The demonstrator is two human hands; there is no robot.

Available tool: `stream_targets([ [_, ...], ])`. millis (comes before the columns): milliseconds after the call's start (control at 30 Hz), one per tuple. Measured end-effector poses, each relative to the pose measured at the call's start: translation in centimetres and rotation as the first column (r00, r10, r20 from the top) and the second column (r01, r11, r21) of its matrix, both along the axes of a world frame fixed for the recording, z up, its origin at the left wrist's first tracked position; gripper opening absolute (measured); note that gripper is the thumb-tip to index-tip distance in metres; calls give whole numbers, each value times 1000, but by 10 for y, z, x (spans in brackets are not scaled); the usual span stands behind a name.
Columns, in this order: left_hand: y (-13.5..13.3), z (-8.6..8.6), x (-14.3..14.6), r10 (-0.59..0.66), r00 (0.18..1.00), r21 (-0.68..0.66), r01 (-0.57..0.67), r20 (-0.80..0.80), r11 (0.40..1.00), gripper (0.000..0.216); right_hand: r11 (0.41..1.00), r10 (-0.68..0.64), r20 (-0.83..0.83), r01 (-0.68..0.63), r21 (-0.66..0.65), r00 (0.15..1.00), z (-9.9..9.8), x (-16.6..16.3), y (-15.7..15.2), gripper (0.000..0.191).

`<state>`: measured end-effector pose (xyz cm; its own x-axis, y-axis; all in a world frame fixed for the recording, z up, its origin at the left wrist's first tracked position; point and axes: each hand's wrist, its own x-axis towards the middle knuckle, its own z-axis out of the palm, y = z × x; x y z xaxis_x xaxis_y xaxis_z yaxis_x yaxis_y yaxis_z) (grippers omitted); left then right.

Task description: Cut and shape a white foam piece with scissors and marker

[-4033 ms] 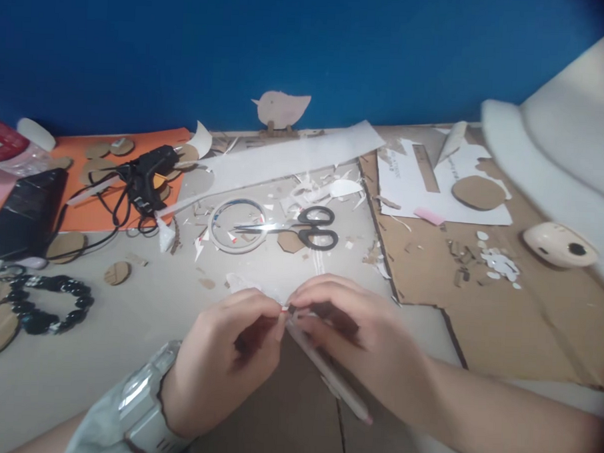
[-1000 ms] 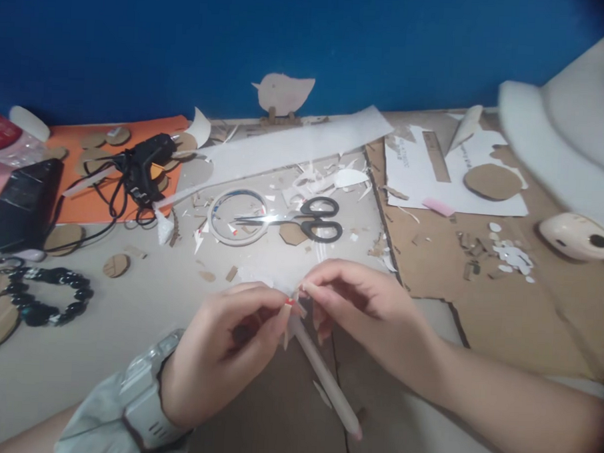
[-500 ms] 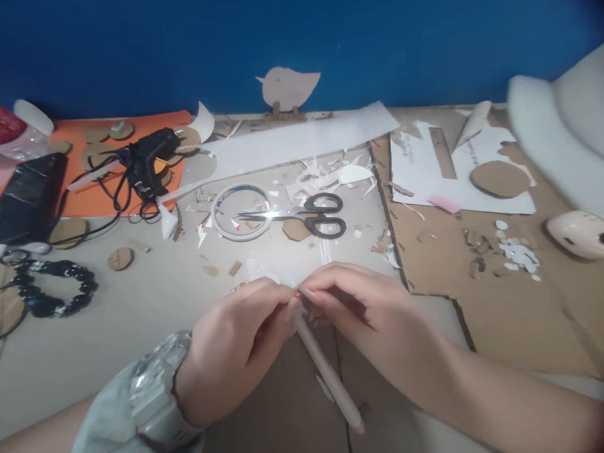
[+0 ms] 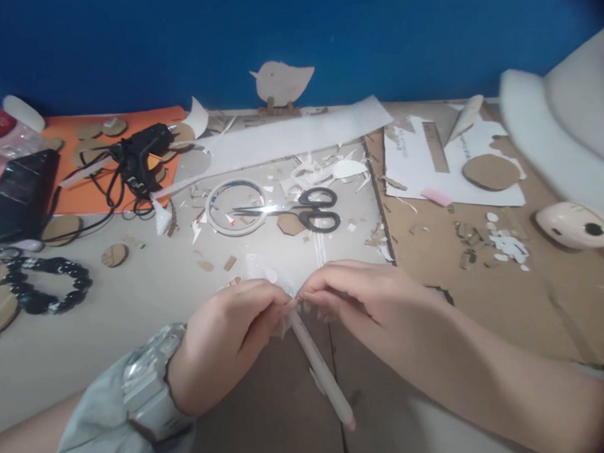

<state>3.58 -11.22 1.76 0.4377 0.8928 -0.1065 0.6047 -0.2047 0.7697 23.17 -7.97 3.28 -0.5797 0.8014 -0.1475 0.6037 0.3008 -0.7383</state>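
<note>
My left hand [image 4: 234, 337] and my right hand [image 4: 361, 299] meet fingertip to fingertip at the near middle of the table. Both are closed in a pinch, thumb against finger. A tiny reddish speck shows between the two sets of fingertips, too small to name. Below the fingers a white pen [image 4: 320, 367] with a clip slants down to the right; its upper end is hidden by my hands. Just beyond the fingertips lies a crumpled clear plastic piece [image 4: 260, 268]. Farther back, black-handled scissors [image 4: 320, 210] rest across a white tape roll [image 4: 210, 212].
A black glue gun [image 4: 142, 159] lies on orange paper [image 4: 164, 180] at the left, near a phone [image 4: 20, 194] and a bead bracelet [image 4: 74, 270]. A paper bird [image 4: 283, 83] stands at the back. Cardboard [image 4: 479, 301] with scraps covers the right, beside a white device [image 4: 577, 225].
The view has shifted slightly, so everything sits a little farther left. My fingertips stay pinched together, with the red speck now less visible between them.
</note>
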Motion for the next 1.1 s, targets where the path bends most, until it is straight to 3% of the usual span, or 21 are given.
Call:
stream_targets([
  [500, 7, 4, -2, -101, 993, -61, 104, 65, 993, 27, 993, 121, -47, -120, 15, 992, 6, 3, 4, 25],
  [867, 9, 5, -4, -131, 987, -39, 136, 97, 990, 28, 996, 90, -51, -91, -24, 995, 7, 3, 3, 23],
  [1100, 10, 4, -4, -134, 987, -41, 139, 93, 989, 27, 988, 55, -78, -65, -138, 995, 3, 6, 2, 24],
])
